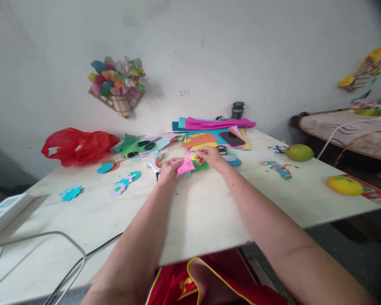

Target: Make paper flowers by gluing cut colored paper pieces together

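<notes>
Bare arms (273, 220) are coming closest, reaching over the white tabletop (206, 220), and L hand (169, 170) is pinching the L end of a pink pc. (185, 166), w/ its grip closed on it. That pc. is sitting btwn the hands, its long way running L to R and tipping up a bit at the R end. R hand (209, 156) is hanging just by that end, nearer it than L hand, grip almost closed; can't tell if it's touching pink or holding sth. tiny.

"217", handwritten on the wall (203, 55).
</notes>
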`<state>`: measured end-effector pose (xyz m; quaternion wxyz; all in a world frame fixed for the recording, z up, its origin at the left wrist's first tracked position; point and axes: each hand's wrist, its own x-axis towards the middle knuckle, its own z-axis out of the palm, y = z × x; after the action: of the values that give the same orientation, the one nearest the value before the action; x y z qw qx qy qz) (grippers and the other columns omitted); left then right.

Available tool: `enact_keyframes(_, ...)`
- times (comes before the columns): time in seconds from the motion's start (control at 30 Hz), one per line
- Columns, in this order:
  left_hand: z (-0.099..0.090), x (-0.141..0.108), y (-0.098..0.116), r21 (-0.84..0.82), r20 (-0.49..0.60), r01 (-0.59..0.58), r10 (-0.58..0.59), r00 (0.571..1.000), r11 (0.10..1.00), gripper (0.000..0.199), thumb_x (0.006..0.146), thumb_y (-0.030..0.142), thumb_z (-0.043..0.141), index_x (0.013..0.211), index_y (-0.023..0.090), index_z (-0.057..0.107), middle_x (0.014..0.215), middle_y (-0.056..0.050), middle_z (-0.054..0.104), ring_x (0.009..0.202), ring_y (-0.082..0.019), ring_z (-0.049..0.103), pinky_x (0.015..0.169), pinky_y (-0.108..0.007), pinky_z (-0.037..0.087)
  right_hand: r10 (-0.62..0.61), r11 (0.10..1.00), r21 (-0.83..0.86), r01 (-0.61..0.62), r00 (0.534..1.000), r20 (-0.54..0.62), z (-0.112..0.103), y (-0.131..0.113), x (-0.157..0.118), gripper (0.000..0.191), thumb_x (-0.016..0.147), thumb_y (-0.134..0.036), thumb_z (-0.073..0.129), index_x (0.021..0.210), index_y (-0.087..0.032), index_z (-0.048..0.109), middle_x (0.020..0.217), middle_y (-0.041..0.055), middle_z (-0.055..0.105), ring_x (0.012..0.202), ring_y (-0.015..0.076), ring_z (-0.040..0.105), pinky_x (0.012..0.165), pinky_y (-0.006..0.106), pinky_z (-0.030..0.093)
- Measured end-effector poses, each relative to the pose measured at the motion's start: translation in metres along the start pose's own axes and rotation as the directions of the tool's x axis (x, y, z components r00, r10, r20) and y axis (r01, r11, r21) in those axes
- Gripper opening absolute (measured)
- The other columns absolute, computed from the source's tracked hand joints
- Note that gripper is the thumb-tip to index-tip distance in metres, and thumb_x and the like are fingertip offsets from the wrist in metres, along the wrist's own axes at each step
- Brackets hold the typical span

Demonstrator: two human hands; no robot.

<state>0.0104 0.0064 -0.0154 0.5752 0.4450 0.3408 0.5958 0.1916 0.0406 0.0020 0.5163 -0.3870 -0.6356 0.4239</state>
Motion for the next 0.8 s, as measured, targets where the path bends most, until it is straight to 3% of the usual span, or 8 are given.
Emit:
enact_keyframes(0.4,0.0057,-0.0051,0.0046,0.063,0.023,0.049,-0.05,0.998,0.997,0.026,0.053,0.027,0.077,0.071,0.01,0.068,0.056,-0.003,0.061,0.05,-0.011,0.053,0.049,-0.022,0.04,-0.054,0.989,-0.128,0.074,0.986,0.156,0.0035,-0.0087,-0.0071,0.016,0.064,-0.03,0.071,0.074,-0.017,0.071,0.063,-0.001,0.065,0.047,0.0089,0.052,0.047,0.022,0.045)
enact_keyframes(0.63,0.0052,-0.0039,0.0024,0.062,0.058,0.076,-0.079,0.995,0.995,0.025,0.055,0.026,0.074,0.072,0.009,0.07,0.057,-0.005,0.063,0.05,-0.012,0.053,0.049,-0.023,0.04,-0.061,0.986,-0.136,0.096,0.969,0.241,0.0027,-0.0108,-0.0081,0.016,0.066,-0.032,0.07,0.066,-0.017,0.063,0.054,-0.0039,0.057,0.047,0.0097,0.052,0.048,0.022,0.043)
enact_keyframes(0.8,0.007,-0.005,0.0028,0.028,0.063,0.055,-0.056,0.996,0.998,0.02,0.057,0.025,0.071,0.071,0.011,0.069,0.06,-0.006,0.065,0.051,-0.014,0.055,0.048,-0.024,0.041,-0.029,0.981,-0.18,0.068,0.977,0.209,0.0052,-0.0075,-0.0066,0.014,0.073,-0.029,0.063,0.068,-0.019,0.055,0.05,-0.0052,0.052,0.046,0.0119,0.052,0.048,0.024,0.043)
